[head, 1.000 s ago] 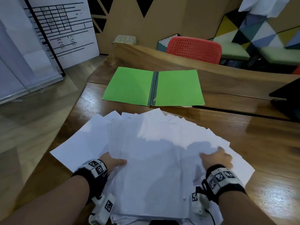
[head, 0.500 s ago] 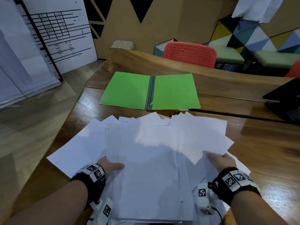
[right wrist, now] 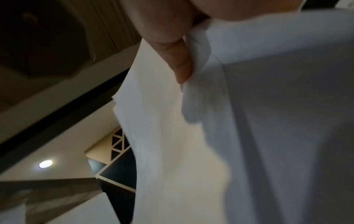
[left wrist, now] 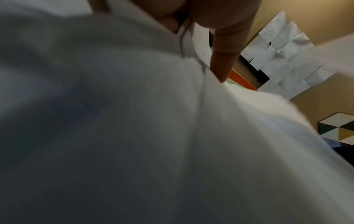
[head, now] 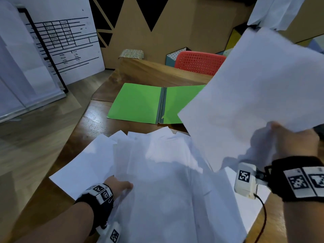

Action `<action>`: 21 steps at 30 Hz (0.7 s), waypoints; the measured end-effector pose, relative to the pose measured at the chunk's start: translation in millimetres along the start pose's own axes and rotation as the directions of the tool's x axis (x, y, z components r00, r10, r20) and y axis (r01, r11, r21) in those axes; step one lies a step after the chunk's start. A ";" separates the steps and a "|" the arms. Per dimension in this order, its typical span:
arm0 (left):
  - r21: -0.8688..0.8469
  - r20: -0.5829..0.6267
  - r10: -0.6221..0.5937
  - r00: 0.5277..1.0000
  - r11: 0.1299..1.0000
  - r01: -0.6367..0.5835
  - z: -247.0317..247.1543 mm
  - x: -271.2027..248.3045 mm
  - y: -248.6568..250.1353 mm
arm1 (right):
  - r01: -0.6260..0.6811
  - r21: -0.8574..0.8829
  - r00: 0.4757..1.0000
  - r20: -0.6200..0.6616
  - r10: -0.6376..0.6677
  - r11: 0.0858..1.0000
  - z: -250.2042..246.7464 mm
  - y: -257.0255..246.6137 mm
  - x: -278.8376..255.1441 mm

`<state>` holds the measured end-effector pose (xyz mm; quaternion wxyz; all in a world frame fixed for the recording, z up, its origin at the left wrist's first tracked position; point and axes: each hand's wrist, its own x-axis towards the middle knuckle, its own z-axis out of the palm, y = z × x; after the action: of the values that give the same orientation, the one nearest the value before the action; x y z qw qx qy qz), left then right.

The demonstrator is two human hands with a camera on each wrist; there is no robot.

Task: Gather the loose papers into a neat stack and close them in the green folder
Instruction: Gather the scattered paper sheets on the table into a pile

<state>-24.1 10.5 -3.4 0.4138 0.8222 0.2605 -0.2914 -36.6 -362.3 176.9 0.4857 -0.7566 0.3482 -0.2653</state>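
White loose papers [head: 157,181] lie fanned over the near part of the wooden table [head: 84,137]. My right hand [head: 291,142] pinches a bundle of white sheets [head: 259,95] at its lower edge and holds it up in the air on the right; in the right wrist view the thumb [right wrist: 172,50] presses on those sheets [right wrist: 249,121]. My left hand [head: 121,186] grips the left edge of the fanned pile, thumb [left wrist: 226,50] on top of the papers [left wrist: 134,121], fingers hidden beneath. The green folder [head: 140,102] lies open and flat behind the pile, its right half partly hidden by the raised sheets.
A red perforated chair [head: 199,62] stands behind the table's far edge. A whiteboard with a printed table [head: 61,37] leans at the left over the wood floor [head: 35,137]. The table's left edge runs close beside the pile.
My right hand has lifted a bundle of sheets off the right side of the pile, up and toward the camera. The left hand stays at the pile's left edge.
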 end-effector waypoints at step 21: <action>-0.045 -0.012 0.037 0.999 0.998 -0.037 -1.0 -6.3 0.8 | 0.039 -0.740 0.845 0.384 0.373 0.672 87.3 124.4 -56.1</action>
<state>-27.7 9.8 1.8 0.4362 0.8188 0.2541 -0.2732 -40.1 -305.8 25.1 0.2440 -0.8903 0.3544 0.1493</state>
